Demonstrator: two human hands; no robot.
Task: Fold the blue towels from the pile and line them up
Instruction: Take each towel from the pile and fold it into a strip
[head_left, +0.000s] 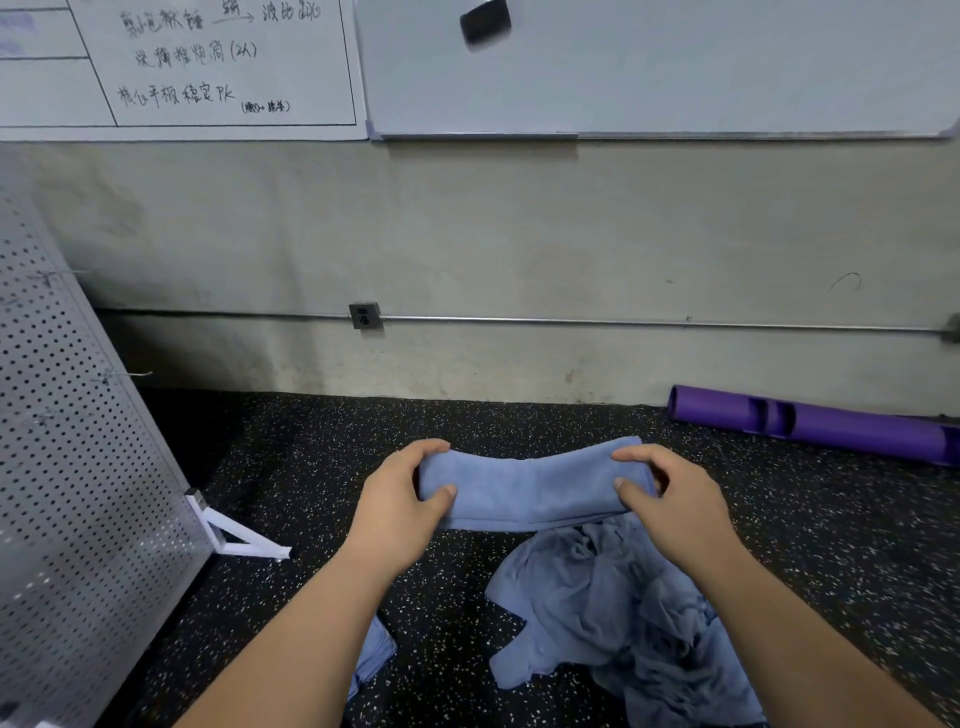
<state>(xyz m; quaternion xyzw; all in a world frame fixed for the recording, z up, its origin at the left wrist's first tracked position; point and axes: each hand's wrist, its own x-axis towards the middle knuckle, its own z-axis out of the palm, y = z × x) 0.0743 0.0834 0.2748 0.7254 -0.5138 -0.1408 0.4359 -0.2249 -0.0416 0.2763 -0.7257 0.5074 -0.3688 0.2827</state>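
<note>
two hands grip one folded towel (530, 488): my left hand (400, 499) clamps its left end, my right hand (675, 499) its right end, fingers (426, 449) curled over the top, thumbs in front. it sags between them over the floor (311, 467), just beyond the crumpled pile (613, 613).

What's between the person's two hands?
The folded towel, its ends held by the left hand and right hand; the head view shows it.
</note>
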